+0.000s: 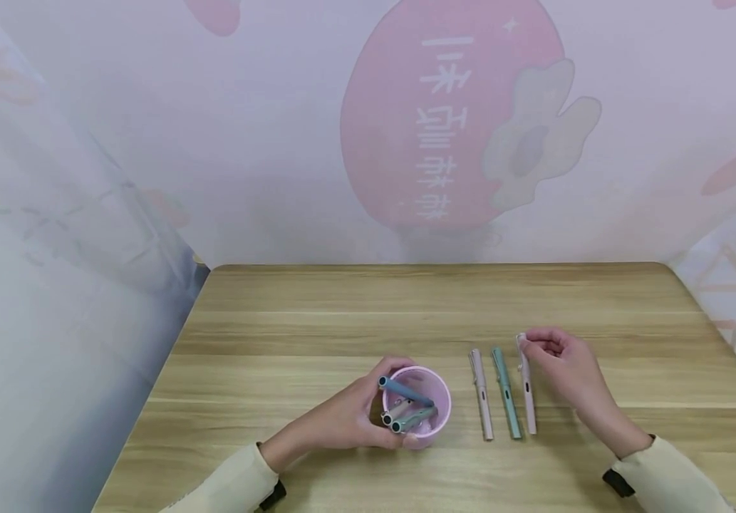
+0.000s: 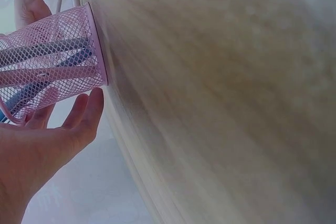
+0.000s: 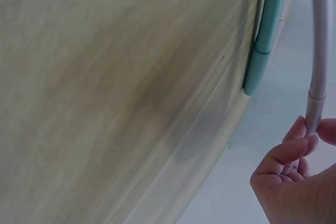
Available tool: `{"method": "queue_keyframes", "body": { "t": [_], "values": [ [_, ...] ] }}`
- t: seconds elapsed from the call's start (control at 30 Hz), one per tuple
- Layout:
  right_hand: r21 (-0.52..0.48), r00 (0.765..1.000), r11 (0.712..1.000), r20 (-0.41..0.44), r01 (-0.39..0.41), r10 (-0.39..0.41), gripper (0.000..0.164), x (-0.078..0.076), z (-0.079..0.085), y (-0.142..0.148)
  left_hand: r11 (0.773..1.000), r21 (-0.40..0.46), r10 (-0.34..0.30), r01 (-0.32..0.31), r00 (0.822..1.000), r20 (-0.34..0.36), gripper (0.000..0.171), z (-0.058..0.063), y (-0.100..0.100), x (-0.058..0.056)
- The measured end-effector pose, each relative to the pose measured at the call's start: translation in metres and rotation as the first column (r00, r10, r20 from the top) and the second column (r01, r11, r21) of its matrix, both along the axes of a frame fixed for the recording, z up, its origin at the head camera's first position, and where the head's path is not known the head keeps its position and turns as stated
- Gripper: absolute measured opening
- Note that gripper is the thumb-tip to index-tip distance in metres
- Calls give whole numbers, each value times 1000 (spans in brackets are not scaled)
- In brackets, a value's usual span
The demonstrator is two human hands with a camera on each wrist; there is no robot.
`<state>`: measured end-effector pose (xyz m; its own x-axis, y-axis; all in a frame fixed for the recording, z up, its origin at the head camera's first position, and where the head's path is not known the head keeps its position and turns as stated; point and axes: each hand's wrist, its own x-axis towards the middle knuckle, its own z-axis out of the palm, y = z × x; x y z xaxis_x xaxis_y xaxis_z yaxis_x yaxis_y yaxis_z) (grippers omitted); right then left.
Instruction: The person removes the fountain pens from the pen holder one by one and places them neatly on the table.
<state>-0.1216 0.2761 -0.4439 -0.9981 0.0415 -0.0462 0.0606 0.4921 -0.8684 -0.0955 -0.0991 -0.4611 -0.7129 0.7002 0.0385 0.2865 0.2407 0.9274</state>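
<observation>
My left hand [image 1: 355, 417] grips a pink mesh pen cup [image 1: 448, 410] from its left side, thumb in front and fingers around the back. Inside the cup lean a blue pen [image 1: 406, 390], a pale pen [image 1: 396, 412] and a green pen [image 1: 415, 419]. The left wrist view shows the mesh wall [image 2: 73, 20] with fingertips [image 2: 95, 98] beside its base. My right hand [image 1: 566, 363] pinches the far end of a pale pink pen [image 1: 527, 395] between thumb and fingers; in the right wrist view this pen [image 3: 320, 45] points away from the fingertips [image 3: 311, 142].
Between cup and right hand, a pale pink pen [image 1: 481, 399] and a teal pen [image 1: 506, 395] lie side by side on the wooden table [image 1: 342, 299]. A printed cloth [image 1: 278, 142] hangs behind the table's far edge, with more cloth at both sides.
</observation>
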Motion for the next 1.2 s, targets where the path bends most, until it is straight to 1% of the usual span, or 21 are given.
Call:
{"method": "queue_keyframes", "body": {
  "t": [0.23,0.37,0.43,0.63,0.83,1.07,1.2],
  "values": [
    [51,996,997,77,-52,48,44,-4,-5,5,1000,-2,-3,3,1000,-7,94,0,0,0],
    [96,988,990,131,-99,86,47,-9,-9,10,1000,-6,-2,2,1000,-3,94,1,0,0],
    [101,983,988,154,-115,99,48,-13,-10,12,1000,-8,-2,2,1000,1,94,1,0,0],
    [122,972,981,197,-150,124,46,-21,-14,18,1000,-7,-8,8,1000,4,92,2,0,0],
    [162,958,969,247,-188,144,51,-26,-15,21,1000,-9,-3,3,1000,5,92,3,0,1],
    [118,953,977,268,-178,141,39,-31,-19,18,1000,-13,2,-2,1000,13,93,3,-1,1],
    [164,955,970,263,-182,135,35,-32,-18,15,1000,-12,2,-1,1000,16,93,4,0,1]
  ]
}}
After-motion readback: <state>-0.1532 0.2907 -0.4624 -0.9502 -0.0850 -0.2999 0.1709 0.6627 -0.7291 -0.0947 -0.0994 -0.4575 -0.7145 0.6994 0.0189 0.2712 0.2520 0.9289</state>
